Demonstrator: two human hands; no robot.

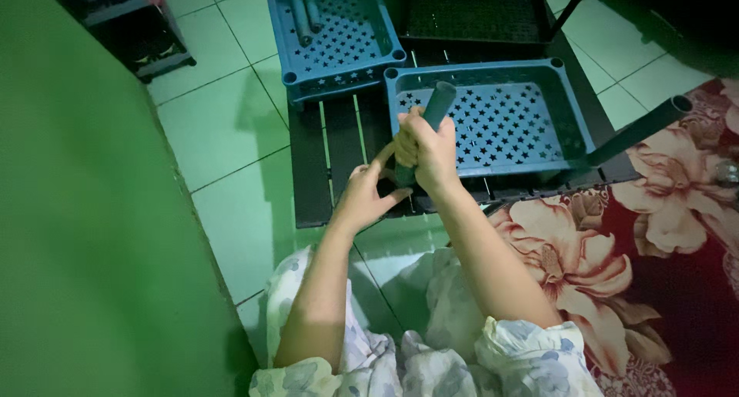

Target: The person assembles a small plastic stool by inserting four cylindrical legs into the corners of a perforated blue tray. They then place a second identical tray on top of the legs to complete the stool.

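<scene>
My right hand (428,152) grips a dark grey tube (436,106) that stands tilted at the near left corner of a blue plastic tray (500,123) with star-shaped holes. My left hand (363,198) rests just below and to the left, fingers spread against the tray's near corner and the base of the tube. A second dark tube (635,131) sticks up at an angle from the tray's near right corner. The tray lies on a black slatted shelf (339,150).
Another blue star-holed tray (335,31) with two grey tubes in it lies at the back left, and a black tray (473,16) behind. Pale floor tiles (223,127) lie to the left, a green wall (85,235) beside them, and a red floral rug (654,235) to the right.
</scene>
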